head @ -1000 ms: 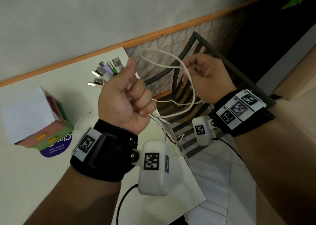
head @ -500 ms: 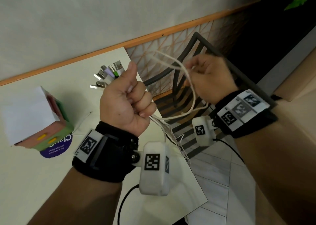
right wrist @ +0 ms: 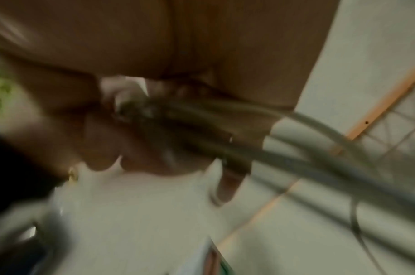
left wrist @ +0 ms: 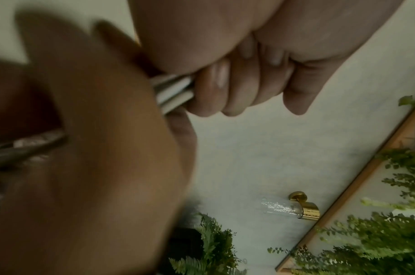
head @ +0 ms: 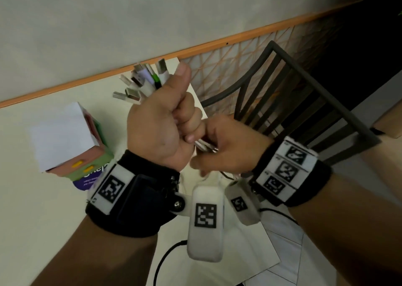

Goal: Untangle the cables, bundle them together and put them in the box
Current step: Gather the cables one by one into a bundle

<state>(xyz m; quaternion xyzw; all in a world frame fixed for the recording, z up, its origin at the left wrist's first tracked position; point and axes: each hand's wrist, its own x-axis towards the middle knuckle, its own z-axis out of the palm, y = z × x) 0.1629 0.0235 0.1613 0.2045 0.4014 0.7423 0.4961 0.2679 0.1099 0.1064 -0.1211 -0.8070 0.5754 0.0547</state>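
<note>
My left hand (head: 165, 122) is a fist round a bundle of white cables, held up over the table. Several USB plugs (head: 143, 83) stick out above the thumb. The cable strands (head: 204, 145) leave the bottom of the fist and run straight into my right hand (head: 226, 153), which grips them just below and to the right, touching the left fist. In the left wrist view the white cables (left wrist: 173, 91) pass between the curled fingers (left wrist: 237, 89) and the blurred right hand. In the right wrist view the cables (right wrist: 260, 134) trail off blurred to the right. The box (head: 69, 139), white-lidded with pink and green sides, sits on the table to the left.
The cream table (head: 43, 220) ends at a right edge under my wrists, with tiled floor beyond. A dark metal chair (head: 293, 94) stands to the right against the lattice panel. A purple label (head: 87, 181) lies under the box. The wall runs along the far side.
My right hand has dropped from up beside the left, where it held loose cable loops, down against the bottom of the left fist. The loops are gone from sight, gathered between the hands.
</note>
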